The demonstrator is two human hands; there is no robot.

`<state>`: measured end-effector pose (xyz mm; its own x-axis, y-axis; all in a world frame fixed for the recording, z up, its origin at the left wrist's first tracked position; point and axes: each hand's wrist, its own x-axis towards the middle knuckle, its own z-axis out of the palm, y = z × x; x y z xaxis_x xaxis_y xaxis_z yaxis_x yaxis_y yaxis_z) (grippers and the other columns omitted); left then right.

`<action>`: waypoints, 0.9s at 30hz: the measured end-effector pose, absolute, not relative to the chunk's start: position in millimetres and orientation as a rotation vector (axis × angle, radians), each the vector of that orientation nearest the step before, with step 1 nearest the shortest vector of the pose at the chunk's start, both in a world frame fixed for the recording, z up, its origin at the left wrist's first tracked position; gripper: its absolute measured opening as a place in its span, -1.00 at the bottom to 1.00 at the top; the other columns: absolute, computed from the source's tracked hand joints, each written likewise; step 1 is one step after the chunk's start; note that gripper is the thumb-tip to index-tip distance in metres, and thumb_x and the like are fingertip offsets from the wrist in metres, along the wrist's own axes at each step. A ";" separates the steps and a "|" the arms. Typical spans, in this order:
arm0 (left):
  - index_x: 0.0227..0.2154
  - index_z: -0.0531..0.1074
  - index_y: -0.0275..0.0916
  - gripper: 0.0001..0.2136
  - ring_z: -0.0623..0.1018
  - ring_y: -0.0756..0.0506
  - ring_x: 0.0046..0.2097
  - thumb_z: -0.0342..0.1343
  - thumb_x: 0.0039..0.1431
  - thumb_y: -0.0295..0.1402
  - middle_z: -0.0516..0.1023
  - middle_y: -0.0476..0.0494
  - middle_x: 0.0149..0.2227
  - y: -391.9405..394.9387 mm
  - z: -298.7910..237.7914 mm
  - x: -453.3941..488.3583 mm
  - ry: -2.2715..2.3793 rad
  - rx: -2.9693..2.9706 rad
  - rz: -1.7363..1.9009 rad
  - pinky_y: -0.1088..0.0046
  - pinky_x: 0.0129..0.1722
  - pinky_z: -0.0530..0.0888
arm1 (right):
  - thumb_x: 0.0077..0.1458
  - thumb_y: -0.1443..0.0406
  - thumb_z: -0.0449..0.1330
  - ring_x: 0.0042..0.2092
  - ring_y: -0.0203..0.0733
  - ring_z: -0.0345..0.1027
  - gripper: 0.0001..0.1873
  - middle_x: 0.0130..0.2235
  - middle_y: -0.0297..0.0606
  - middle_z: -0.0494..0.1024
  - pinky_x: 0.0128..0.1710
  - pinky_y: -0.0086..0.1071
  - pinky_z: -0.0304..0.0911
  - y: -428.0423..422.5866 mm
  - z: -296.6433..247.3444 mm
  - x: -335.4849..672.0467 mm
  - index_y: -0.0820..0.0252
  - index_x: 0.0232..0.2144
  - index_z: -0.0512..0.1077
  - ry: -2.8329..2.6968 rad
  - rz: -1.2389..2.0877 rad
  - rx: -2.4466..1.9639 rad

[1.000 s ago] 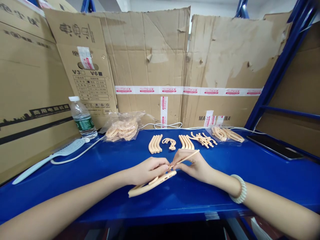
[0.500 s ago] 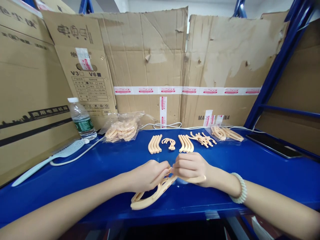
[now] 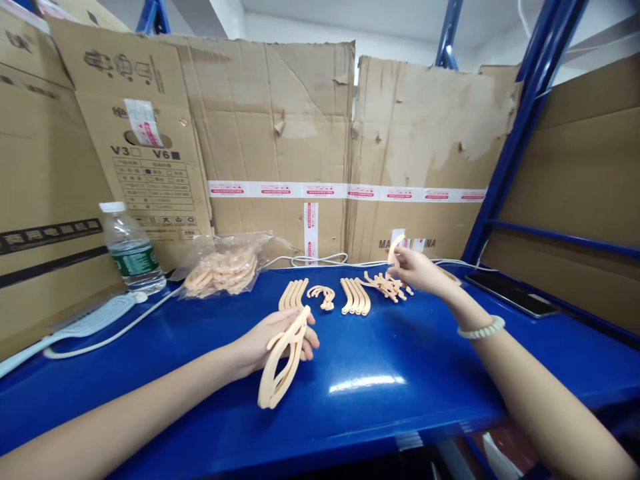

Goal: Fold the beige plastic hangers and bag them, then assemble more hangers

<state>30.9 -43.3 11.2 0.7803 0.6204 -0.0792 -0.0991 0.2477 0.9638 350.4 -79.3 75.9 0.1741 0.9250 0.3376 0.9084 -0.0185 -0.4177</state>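
Left hand: Your left hand (image 3: 267,331) is closed around the cream plastic looped assembly (image 3: 271,373), its fingers wrapped behind it.
Assembly position: It is held over the front part of the glossy blue table (image 3: 370,413), tilted, with its narrow end up and away from you. Half a second ago it lay flatter, sloping across beneath both hands.
Right hand: Your right hand (image 3: 419,272) pinches a slim, curved cream plastic strip (image 3: 394,249), which points upward from the fingertips. In the earlier frame this hand met the left; the two are now well apart.
Branched parts: The loose heap of small branched cream plastic parts (image 3: 387,287) lies just beside and below your right hand.
Rows: Four curved cream plastic arms (image 3: 355,297) remain side by side near the heap. The left-hand set of curved cream plastic bars (image 3: 294,293) is now partly covered by your left hand.
Hook parts: The cluster of cream plastic hooks (image 3: 321,295) remains between the rows.
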 end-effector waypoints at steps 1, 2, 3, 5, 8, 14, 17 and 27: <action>-0.29 0.38 -0.33 -0.70 0.60 -0.09 -0.42 0.22 0.14 -0.16 0.61 -0.24 -0.40 -42.8 12.6 31.7 0.526 1.176 0.541 0.44 -0.36 0.51 | 0.15 0.39 0.11 -0.49 -0.26 0.42 -0.56 -0.37 -0.21 0.59 -0.50 -0.47 0.27 -76.5 75.3 357.2 0.35 0.10 0.26 -1.712 0.053 -2.016; -0.29 0.38 -0.33 -0.73 0.61 -0.09 -0.39 0.23 0.14 -0.21 0.61 -0.24 -0.37 -42.7 14.1 32.0 0.551 1.126 0.557 0.43 -0.31 0.51 | 0.15 0.40 0.10 -0.52 -0.27 0.41 -0.55 -0.39 -0.20 0.58 -0.53 -0.48 0.24 -73.9 73.5 362.1 0.37 0.10 0.26 -1.704 0.065 -2.080; -0.28 0.39 -0.32 -0.76 0.61 -0.09 -0.37 0.23 0.14 -0.25 0.61 -0.23 -0.35 -42.8 15.5 32.1 0.575 1.091 0.568 0.42 -0.28 0.52 | 0.14 0.42 0.09 -0.54 -0.28 0.40 -0.55 -0.39 -0.18 0.59 -0.55 -0.49 0.22 -71.4 71.0 365.3 0.38 0.10 0.28 -1.694 0.078 -2.127; -0.27 0.39 -0.32 -0.80 0.61 -0.10 -0.33 0.25 0.13 -0.33 0.61 -0.23 -0.32 -43.3 17.6 31.9 0.601 1.064 0.582 0.42 -0.28 0.52 | 0.13 0.44 0.07 -0.56 -0.28 0.40 -0.56 -0.39 -0.13 0.59 -0.57 -0.49 0.21 -66.6 65.2 368.0 0.40 0.08 0.31 -1.669 0.102 -2.235; -0.27 0.40 -0.32 -0.81 0.61 -0.10 -0.32 0.26 0.10 -0.41 0.61 -0.21 -0.30 -44.6 19.7 31.5 0.592 1.062 0.601 0.43 -0.31 0.52 | 0.13 0.44 0.07 -0.56 -0.23 0.42 -0.59 -0.41 -0.09 0.60 -0.53 -0.45 0.26 -61.5 59.0 367.5 0.40 0.04 0.38 -1.658 0.111 -2.356; -0.28 0.41 -0.33 -0.91 0.60 -0.08 -0.35 0.18 0.16 -0.46 0.57 -0.17 -0.34 -48.5 24.1 32.4 0.603 1.036 0.620 0.42 -0.29 0.51 | 0.11 0.48 0.09 -0.08 0.18 0.46 -0.73 -0.16 0.30 0.53 -0.14 -0.14 0.29 -64.6 57.9 355.7 0.50 -0.14 0.45 -1.661 -0.215 -2.358; -0.24 0.43 -0.32 -0.91 0.58 -0.06 -0.36 0.15 0.20 -0.45 0.56 -0.16 -0.34 -48.1 22.4 32.6 0.597 1.029 0.643 0.43 -0.32 0.50 | 0.24 0.41 0.00 -0.06 0.09 0.44 -0.61 -0.14 0.19 0.53 -0.10 -0.14 0.28 -76.7 57.2 326.3 0.43 0.09 0.26 -1.712 -0.317 -2.204; -0.18 0.47 -0.35 -0.82 0.59 -0.12 -0.29 0.08 0.26 -0.34 0.59 -0.25 -0.32 -48.7 18.2 33.5 0.594 0.973 0.722 0.38 -0.25 0.51 | 0.31 0.25 0.03 -0.08 -0.14 0.24 -0.80 -0.12 -0.13 0.44 -0.07 -0.27 0.20 -127.9 29.7 221.4 0.21 -0.17 0.41 -2.689 -0.299 -0.670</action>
